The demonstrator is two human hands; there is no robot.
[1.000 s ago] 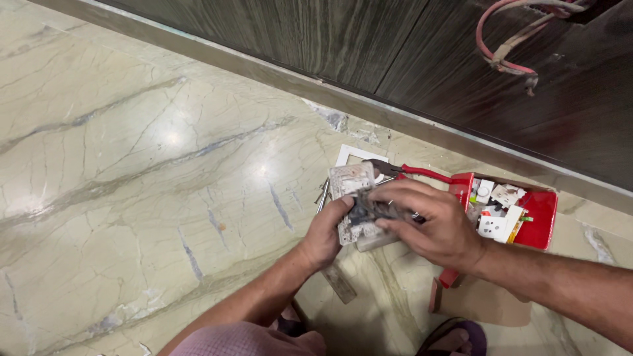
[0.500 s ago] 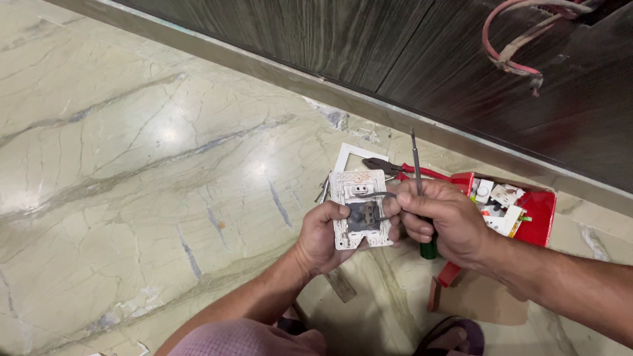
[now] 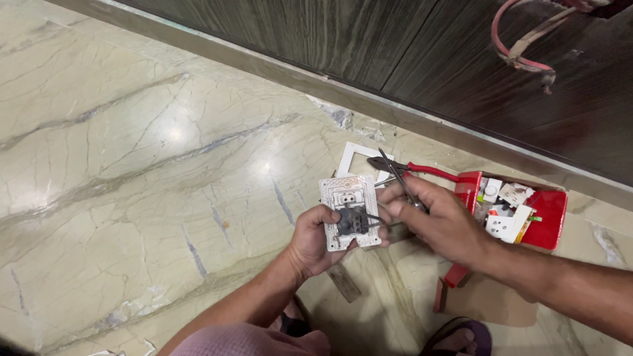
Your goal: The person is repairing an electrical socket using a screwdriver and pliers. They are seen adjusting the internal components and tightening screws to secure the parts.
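Crouching over a marble floor (image 3: 132,165), a person holds a white switch plate (image 3: 350,212) back-side up in the left hand (image 3: 315,240); its fingers curl round the plate's lower left edge, the thumb pressed on the face beside a dark module (image 3: 349,221) at the centre; the plate sits tilted in the air just above the floor, between both hands. The right hand (image 3: 438,221) pinches a thin screwdriver (image 3: 394,173) between thumb and forefingers, its shaft slanting up and away, the hand's fingertips touching the plate's right edge near the module; whether the tool's tip meets the module cannot be told. Behind the hands lie a white frame (image 3: 353,155) and red-handled pliers (image 3: 422,169); a red box (image 3: 550,217) of small white parts stands just to the right, near the dark wood wall (image 3: 409,46), from which loose wires (image 3: 521,46) hang. Judged from the grip, the work goes best with the plate braced firmly, the tool kept square to its seat, and pressure light enough that the plastic does not crack or the tip skid toward the holding thumb.
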